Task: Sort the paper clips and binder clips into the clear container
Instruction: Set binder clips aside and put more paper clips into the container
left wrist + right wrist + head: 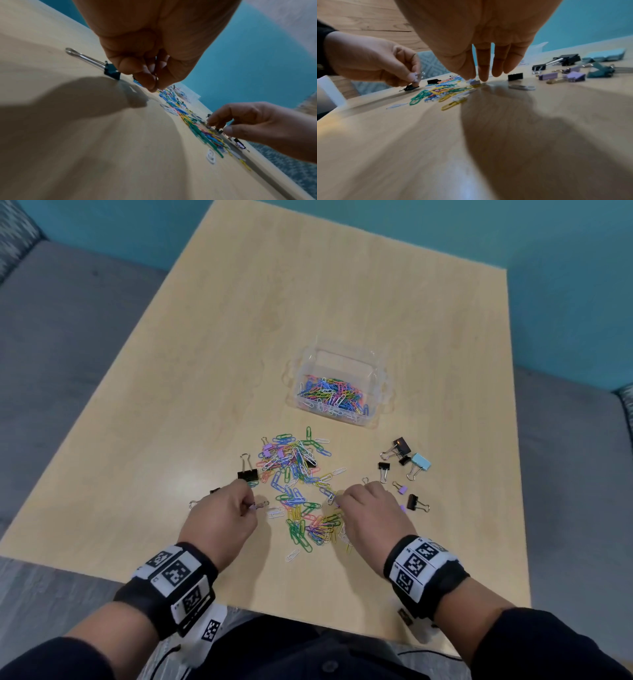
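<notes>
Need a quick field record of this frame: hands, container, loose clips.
left hand: pinches a small purple binder clip
right hand: fingers straight, tips down at the paper clip pile, holding nothing visible
clear container: upright, open, holds paper clips only
binder clips: loose on the table, mostly right of the pile

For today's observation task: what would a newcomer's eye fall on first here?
First, the bright heap of paper clips in the middle of the table, between both hands. Behind it stands the clear container, already holding many clips. The left hand pinches a small purple binder clip; more binder clips lie at right.
</notes>
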{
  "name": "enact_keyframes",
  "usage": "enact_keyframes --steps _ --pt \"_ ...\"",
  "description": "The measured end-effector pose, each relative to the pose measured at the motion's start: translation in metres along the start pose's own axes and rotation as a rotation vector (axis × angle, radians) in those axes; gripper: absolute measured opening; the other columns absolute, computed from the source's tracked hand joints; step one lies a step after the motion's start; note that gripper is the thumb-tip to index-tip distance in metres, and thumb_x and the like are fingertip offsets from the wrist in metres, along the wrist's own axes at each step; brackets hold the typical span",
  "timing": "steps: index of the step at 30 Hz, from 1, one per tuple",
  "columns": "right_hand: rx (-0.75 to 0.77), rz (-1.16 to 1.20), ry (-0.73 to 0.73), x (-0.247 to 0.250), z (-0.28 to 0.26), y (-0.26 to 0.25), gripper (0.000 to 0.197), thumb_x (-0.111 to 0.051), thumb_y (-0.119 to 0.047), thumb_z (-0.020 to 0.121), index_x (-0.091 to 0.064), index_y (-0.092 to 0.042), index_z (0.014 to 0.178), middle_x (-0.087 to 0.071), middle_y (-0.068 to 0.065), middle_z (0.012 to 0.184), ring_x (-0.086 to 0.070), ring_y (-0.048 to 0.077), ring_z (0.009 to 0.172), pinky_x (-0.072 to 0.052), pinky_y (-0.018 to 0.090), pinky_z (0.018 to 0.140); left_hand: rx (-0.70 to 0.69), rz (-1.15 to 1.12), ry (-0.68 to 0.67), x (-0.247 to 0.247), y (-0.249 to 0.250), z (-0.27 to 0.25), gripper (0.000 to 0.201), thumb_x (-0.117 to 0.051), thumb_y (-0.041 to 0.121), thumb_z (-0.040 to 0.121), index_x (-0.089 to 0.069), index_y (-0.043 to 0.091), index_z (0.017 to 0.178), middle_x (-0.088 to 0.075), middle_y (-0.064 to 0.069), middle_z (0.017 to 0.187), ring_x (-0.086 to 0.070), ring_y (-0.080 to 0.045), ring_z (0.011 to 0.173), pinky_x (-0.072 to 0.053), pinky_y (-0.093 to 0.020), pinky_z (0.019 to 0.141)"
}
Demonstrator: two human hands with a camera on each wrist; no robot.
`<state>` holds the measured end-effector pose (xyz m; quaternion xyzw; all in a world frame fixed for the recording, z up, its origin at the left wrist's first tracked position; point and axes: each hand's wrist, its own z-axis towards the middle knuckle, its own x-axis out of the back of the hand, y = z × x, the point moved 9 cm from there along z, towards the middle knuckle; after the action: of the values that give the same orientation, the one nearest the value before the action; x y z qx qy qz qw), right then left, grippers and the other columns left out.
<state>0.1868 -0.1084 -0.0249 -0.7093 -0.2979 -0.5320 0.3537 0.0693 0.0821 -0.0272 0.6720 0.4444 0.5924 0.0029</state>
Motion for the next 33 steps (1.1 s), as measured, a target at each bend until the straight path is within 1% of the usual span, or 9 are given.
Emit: enact_keyframes --steps 2,6,9,13,18,23,28,31,33 --pt "-0.099 0.071 0.017 0.004 0.001 0.009 0.016 -0.06 -0.026 0.086 -0.061 -0.016 0.099 -0.058 0.002 0.092 -0.048 0.028 0.085 -0.046 0.04 0.072 0.001 0.054 0.002 -0.001 -0.006 -0.001 0.012 -0.059 0.02 0.082 -0.049 0.023 0.077 -0.059 0.005 0.068 -0.053 -0.021 0.064 -0.044 -0.033 0.057" --pt "-0.255 0.132 -0.075 -0.003 0.011 0.015 0.024 -0.055 -0.04 0.089 -0.059 -0.018 0.097 -0.053 0.002 0.096 -0.044 0.027 0.093 -0.042 0.04 0.078 -0.027 0.084 0.04 0.0 -0.011 -0.003 0.01 -0.058 0.024 0.085 -0.049 0.026 0.081 -0.054 0.005 0.078 -0.055 -0.022 0.067 -0.047 -0.035 0.06" --pt "-0.255 0.129 -0.097 -0.003 0.018 0.008 0.015 -0.052 -0.03 0.089 -0.056 -0.017 0.096 -0.053 0.004 0.099 -0.045 0.029 0.097 -0.039 0.038 0.078 -0.059 0.086 0.065 0.004 -0.011 -0.006 0.01 -0.058 0.03 0.086 -0.051 0.03 0.092 -0.052 0.004 0.088 -0.059 -0.027 0.073 -0.05 -0.039 0.063" --pt "-0.285 0.159 -0.129 -0.003 0.023 0.008 0.003 -0.051 -0.017 0.086 -0.05 -0.018 0.088 -0.049 0.002 0.097 -0.042 0.026 0.095 -0.033 0.035 0.073 -0.128 0.11 0.091 0.008 -0.001 -0.013 0.013 -0.048 0.034 0.086 -0.055 0.027 0.093 -0.052 0.004 0.086 -0.059 -0.026 0.069 -0.05 -0.038 0.059" --pt "-0.217 0.199 -0.142 0.001 0.023 0.002 0.012 -0.048 -0.008 0.085 -0.042 -0.017 0.08 -0.049 0.0 0.081 -0.043 0.025 0.085 -0.037 0.036 0.067 -0.227 0.147 0.052 0.003 0.016 -0.03 0.026 -0.037 0.037 0.084 -0.057 0.022 0.092 -0.052 0.002 0.085 -0.057 -0.026 0.064 -0.048 -0.033 0.051" --pt "-0.326 0.286 -0.018 0.018 0.01 0.038 0.011 -0.047 -0.007 0.086 -0.053 -0.016 0.086 -0.054 0.001 0.083 -0.045 0.024 0.083 -0.041 0.036 0.067 -0.345 0.207 -0.038 -0.017 0.036 -0.043 0.025 -0.038 0.032 0.086 -0.057 0.018 0.093 -0.051 0.001 0.089 -0.057 -0.023 0.075 -0.05 -0.034 0.055" --pt "-0.358 0.332 -0.037 0.018 0.004 0.062 0.016 -0.05 -0.01 0.086 -0.052 -0.024 0.079 -0.055 -0.003 0.078 -0.049 0.023 0.081 -0.034 0.031 0.061 -0.499 0.283 -0.094 -0.037 0.064 -0.056 0.021 -0.042 0.025 0.082 -0.061 0.017 0.089 -0.055 0.001 0.092 -0.054 -0.023 0.078 -0.051 -0.036 0.064" --pt "-0.3 0.437 -0.022 0.019 0.004 0.052 0.013 -0.055 -0.012 0.086 -0.059 -0.024 0.083 -0.057 -0.006 0.078 -0.053 0.019 0.079 -0.042 0.031 0.064 -0.505 0.283 -0.124 -0.043 0.07 -0.058 0.019 -0.043 0.025 0.081 -0.061 0.019 0.086 -0.056 0.002 0.093 -0.053 -0.021 0.078 -0.05 -0.034 0.065" --pt "-0.34 0.576 0.02 0.025 0.002 0.053 0.012 -0.056 -0.012 0.084 -0.062 -0.023 0.085 -0.06 -0.006 0.078 -0.056 0.017 0.075 -0.046 0.031 0.065 -0.493 0.263 -0.124 -0.043 0.072 -0.058 0.019 -0.043 0.025 0.081 -0.06 0.019 0.085 -0.056 0.003 0.093 -0.053 -0.021 0.078 -0.05 -0.033 0.064"
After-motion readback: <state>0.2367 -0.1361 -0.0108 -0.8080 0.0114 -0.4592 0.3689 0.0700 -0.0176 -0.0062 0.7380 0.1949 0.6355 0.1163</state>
